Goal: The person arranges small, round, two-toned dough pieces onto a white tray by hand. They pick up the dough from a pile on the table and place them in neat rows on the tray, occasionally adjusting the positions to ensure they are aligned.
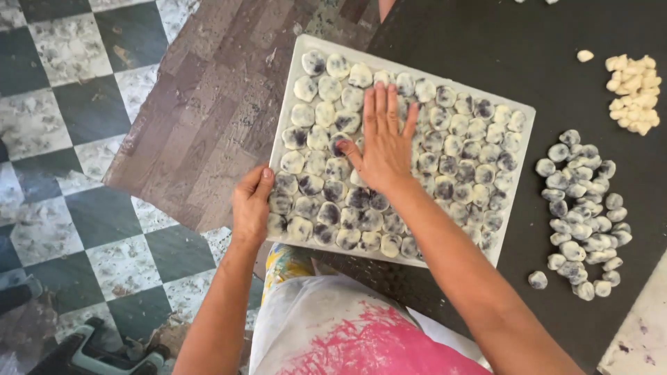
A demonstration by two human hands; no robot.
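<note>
A white square tray [517, 111] lies in front of me, packed with several flattened pale pieces with dark purple blotches [455, 149]. My left hand [251, 205] grips the tray's near left corner, thumb on the rim. Resting flat on the pieces near the tray's middle is my right hand [384, 142], fingers spread and palm down, holding nothing.
A heap of the same blotched pieces [582, 215] lies on the dark table [486, 42] right of the tray. Plain pale lumps [632, 87] sit at the far right. A wood-grain board [208, 118] is under the tray's left side. Checkered floor [69, 139] lies to the left.
</note>
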